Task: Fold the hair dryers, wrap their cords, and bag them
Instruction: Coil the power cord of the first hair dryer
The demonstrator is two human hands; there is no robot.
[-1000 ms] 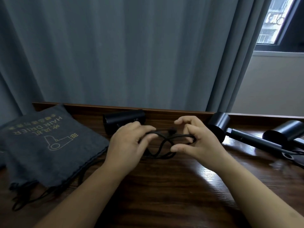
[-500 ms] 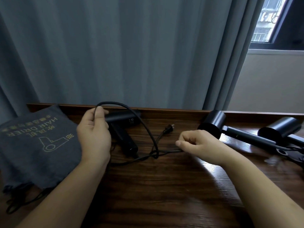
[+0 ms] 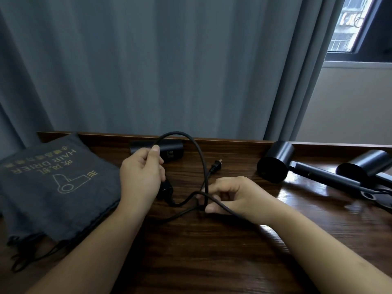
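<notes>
A black hair dryer (image 3: 169, 150) lies at the back of the wooden table, its handle partly hidden under my left hand (image 3: 141, 177). My left hand pinches its black cord (image 3: 201, 158), which arcs up and over to the right. My right hand (image 3: 237, 196) pinches the same cord where its loops cross near the table's middle. The plug (image 3: 216, 166) lies free behind my right hand. A dark grey drawstring bag (image 3: 53, 187) printed "HAIR DRIER" lies flat at the left.
Two more black hair dryers lie at the right, one (image 3: 277, 162) with its handle unfolded, the other (image 3: 367, 164) at the frame edge. A grey curtain (image 3: 169, 60) hangs right behind the table. The bag's drawstrings (image 3: 27, 257) trail at the front left.
My hands have drawn apart, opening the cord into a tall loop. Since half a second ago my right hand has shifted left to the crossing of the loops.
</notes>
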